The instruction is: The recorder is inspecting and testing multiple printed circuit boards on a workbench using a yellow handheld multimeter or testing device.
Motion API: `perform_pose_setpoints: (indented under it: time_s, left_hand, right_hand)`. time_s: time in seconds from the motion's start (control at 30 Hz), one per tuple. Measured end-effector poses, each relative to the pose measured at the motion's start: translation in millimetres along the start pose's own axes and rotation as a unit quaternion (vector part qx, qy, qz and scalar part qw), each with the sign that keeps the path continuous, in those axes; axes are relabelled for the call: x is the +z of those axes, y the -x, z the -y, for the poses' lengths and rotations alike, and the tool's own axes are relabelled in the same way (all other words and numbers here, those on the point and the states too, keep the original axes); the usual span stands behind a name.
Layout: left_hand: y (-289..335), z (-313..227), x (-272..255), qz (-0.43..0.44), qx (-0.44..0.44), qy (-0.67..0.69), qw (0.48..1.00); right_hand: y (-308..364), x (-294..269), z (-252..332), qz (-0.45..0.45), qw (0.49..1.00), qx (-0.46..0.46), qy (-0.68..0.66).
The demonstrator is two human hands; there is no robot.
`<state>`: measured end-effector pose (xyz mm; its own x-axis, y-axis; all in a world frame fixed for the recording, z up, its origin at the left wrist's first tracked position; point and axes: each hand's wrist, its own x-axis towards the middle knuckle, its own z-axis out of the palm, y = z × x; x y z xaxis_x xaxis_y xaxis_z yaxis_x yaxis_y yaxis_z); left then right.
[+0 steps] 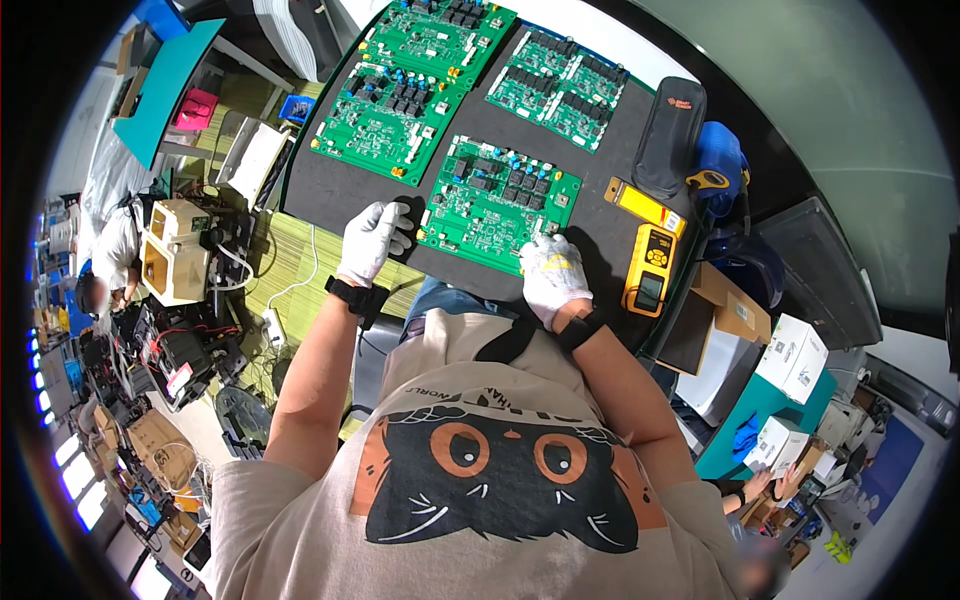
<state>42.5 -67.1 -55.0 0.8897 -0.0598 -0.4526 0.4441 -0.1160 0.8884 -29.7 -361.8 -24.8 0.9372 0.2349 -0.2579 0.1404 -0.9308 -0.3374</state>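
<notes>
Hands (376, 240) (555, 268) part-curled, right touching circuit board (497, 205)

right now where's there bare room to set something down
Dark mat is bare between the nearer left green board and left hand, and between the front green board and yellow meter. Crowding is at right around the black case.

on the table (325, 190) i viewed remotely, the handheld meter (652, 268) lay right of the nearest circuit board (496, 206), with the case (670, 140) behind it.
</notes>
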Motion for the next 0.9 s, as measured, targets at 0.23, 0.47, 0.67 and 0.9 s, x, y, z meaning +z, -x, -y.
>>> perform_pose_setpoints:
  time_s: [0.23,0.47,0.67,0.9]
  left_hand:
    - [-2,2,1,-0.003,0.006,-0.002,1.000]
    - [-2,3,1,-0.011,0.004,-0.004,1.000]
    - [-2,4,0,-0.005,0.007,0.009,1.000]
    - [-2,4,1,-0.009,0.004,0.004,1.000]
  right_hand:
    - [0,-2,7,0.003,0.999,-0.006,0.037]
    - [0,-8,16,0.005,0.995,0.001,0.097]
    - [0,-9,16,0.010,0.994,-0.002,0.113]
    - [-2,-10,16,0.054,0.995,0.020,0.081]
